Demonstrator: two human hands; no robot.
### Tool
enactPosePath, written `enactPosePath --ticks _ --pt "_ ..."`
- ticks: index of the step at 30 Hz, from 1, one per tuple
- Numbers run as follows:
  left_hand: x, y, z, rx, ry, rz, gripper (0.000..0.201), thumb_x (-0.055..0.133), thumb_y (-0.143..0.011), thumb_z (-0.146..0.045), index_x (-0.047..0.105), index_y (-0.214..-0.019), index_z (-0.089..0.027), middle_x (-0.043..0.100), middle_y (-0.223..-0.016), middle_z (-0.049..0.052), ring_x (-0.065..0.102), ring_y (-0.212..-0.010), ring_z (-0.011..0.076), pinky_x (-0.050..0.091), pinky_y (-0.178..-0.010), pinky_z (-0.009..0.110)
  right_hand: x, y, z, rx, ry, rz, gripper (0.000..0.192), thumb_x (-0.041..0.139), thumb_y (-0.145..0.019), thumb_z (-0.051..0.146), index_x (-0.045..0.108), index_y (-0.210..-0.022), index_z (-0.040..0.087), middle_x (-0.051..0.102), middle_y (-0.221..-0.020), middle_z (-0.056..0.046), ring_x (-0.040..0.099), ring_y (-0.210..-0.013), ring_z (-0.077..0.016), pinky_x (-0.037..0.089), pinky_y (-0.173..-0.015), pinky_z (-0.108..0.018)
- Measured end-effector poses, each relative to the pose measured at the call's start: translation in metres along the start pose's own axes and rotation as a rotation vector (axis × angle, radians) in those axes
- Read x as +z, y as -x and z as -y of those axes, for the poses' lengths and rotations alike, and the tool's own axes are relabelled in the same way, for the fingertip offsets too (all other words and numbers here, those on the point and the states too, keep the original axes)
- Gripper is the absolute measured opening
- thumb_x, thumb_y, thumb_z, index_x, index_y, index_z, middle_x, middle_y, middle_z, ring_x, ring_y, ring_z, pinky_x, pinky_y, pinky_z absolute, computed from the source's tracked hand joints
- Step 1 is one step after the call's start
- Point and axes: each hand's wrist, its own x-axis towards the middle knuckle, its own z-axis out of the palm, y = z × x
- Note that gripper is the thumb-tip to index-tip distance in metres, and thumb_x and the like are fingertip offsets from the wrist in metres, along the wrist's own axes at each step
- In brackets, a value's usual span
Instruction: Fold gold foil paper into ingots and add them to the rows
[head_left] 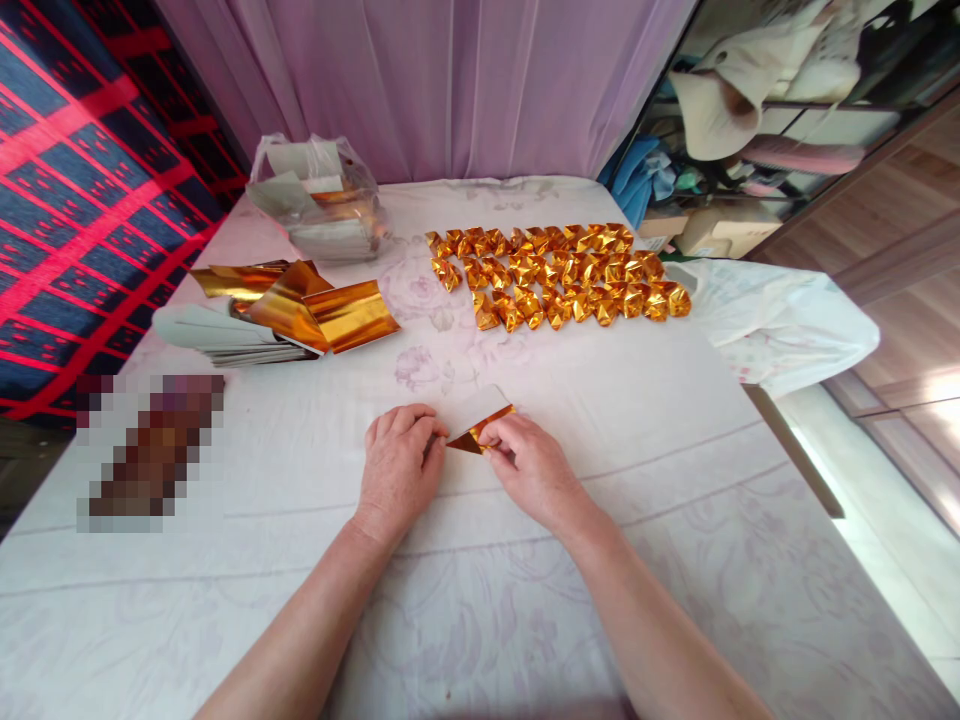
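As we look from the left, one red-and-dark-blue checked cloth point(97, 180) hangs beside the table, and one pixelated patch point(157, 450) hides whatever lies below it on the pale floral tablecloth point(465, 620). Next we see one loose pile of gold foil sheets point(285, 310), several glossy side up, too overlapped for us to count. Just behind it sits one clear plastic bag point(322, 220) of more sheets. Near the table's middle, the left hand point(403, 465) is loosely curled, thumb and forefinger closed on one foil sheet point(480, 415) between the two hands. Its matte pale-grey back shows on top; a folded, shiny gold part faces us. The right hand point(534, 465) pinches its near right portion, the other fingers bent. Beyond them we find three rows of faceted gold foil ingots point(574, 270), crowded past any sure total, then one white plastic bag point(795, 320).
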Motion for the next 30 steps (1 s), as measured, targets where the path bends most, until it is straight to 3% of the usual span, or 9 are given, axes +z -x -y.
enactPosePath --ticks 5,10,18,24,28,30 --pt "-0.001 0.000 -0.002 0.012 -0.010 -0.017 0.013 0.052 -0.090 -0.021 0.065 -0.091 -0.023 0.065 -0.111 0.006 0.056 -0.105 0.0260 0.039 -0.094 0.046 0.002 0.000 -0.002 -0.029 0.006 -0.013 0.019 0.053 -0.078 0.003 0.057 -0.080 0.022 0.065 -0.083 -0.001 0.058 -0.081 -0.0165 0.043 -0.072 -0.027" --pt "0.001 0.000 -0.006 0.002 -0.085 -0.025 0.016 0.063 -0.088 -0.039 0.064 -0.089 -0.022 0.065 -0.110 0.007 0.055 -0.104 0.0277 0.040 -0.092 0.044 0.004 -0.001 -0.003 -0.033 0.000 -0.028 0.018 0.055 -0.076 0.003 0.056 -0.078 0.022 0.063 -0.080 -0.001 0.056 -0.073 -0.0150 0.042 -0.068 -0.026" --pt "0.003 0.001 -0.005 0.029 -0.121 -0.066 0.012 0.068 -0.086 -0.033 0.063 -0.088 -0.023 0.065 -0.107 0.005 0.055 -0.101 0.0269 0.040 -0.091 0.043 -0.004 0.002 -0.009 -0.055 -0.066 -0.112 0.019 0.050 -0.080 0.006 0.059 -0.081 0.023 0.064 -0.082 0.000 0.060 -0.074 -0.0142 0.045 -0.065 -0.024" --pt "0.004 0.002 -0.005 0.062 -0.127 -0.103 0.011 0.069 -0.085 -0.031 0.062 -0.083 -0.022 0.067 -0.106 0.006 0.056 -0.100 0.0268 0.040 -0.092 0.046 -0.014 0.003 -0.028 -0.069 0.158 -0.269 0.022 0.051 -0.079 0.008 0.064 -0.086 0.024 0.067 -0.101 -0.005 0.062 -0.096 -0.0206 0.048 -0.086 -0.034" --pt "0.005 0.003 -0.007 0.141 -0.138 -0.141 0.001 0.067 -0.087 -0.024 0.068 -0.087 -0.024 0.066 -0.110 0.006 0.058 -0.102 0.0268 0.032 -0.103 0.054 -0.014 0.003 -0.032 -0.057 0.252 -0.219 0.023 0.054 -0.079 0.010 0.066 -0.090 0.025 0.067 -0.110 -0.005 0.061 -0.101 -0.0231 0.047 -0.089 -0.038" --pt "0.005 0.004 -0.008 0.214 -0.153 -0.158 0.012 0.065 -0.088 -0.019 0.071 -0.091 -0.028 0.067 -0.108 0.004 0.059 -0.100 0.0254 0.030 -0.104 0.055 -0.014 0.003 -0.031 -0.057 0.272 -0.169 0.027 0.054 -0.077 0.008 0.067 -0.094 0.024 0.068 -0.109 -0.006 0.060 -0.102 -0.0240 0.046 -0.090 -0.040"
